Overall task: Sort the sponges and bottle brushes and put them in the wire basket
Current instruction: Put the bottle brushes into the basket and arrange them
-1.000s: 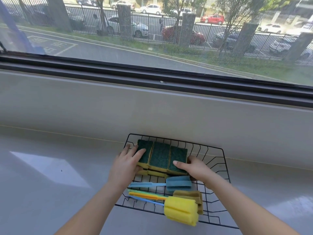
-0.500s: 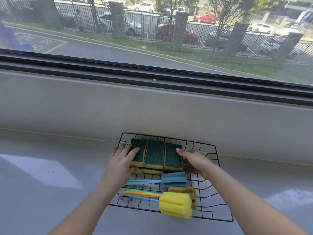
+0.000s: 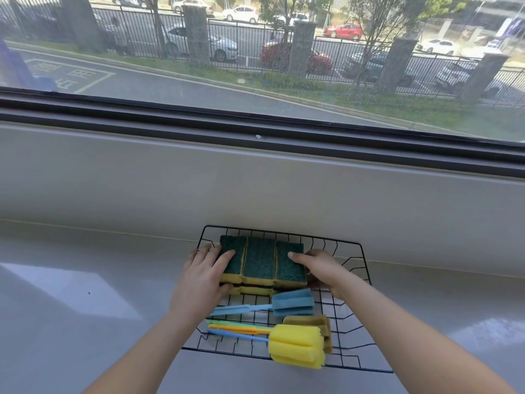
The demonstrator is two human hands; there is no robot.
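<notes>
Grip: left hand (image 3: 203,277) and right hand (image 3: 321,268) clasp 3 sponges (image 3: 260,261) from both ends, mid-frame in wire basket (image 3: 326,240); bottle brushes (image 3: 297,346) lower down.

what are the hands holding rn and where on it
The block of green-topped yellow sponges in the black wire basket: the left hand grips its left end, fingers on top, thumb at the near edge; the right hand grips its right end.

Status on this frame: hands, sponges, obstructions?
Left hand and right hand grip the sponge stack from both ends. Stack at far side of wire basket, bottle brushes nearer. Nothing blocking.
</notes>
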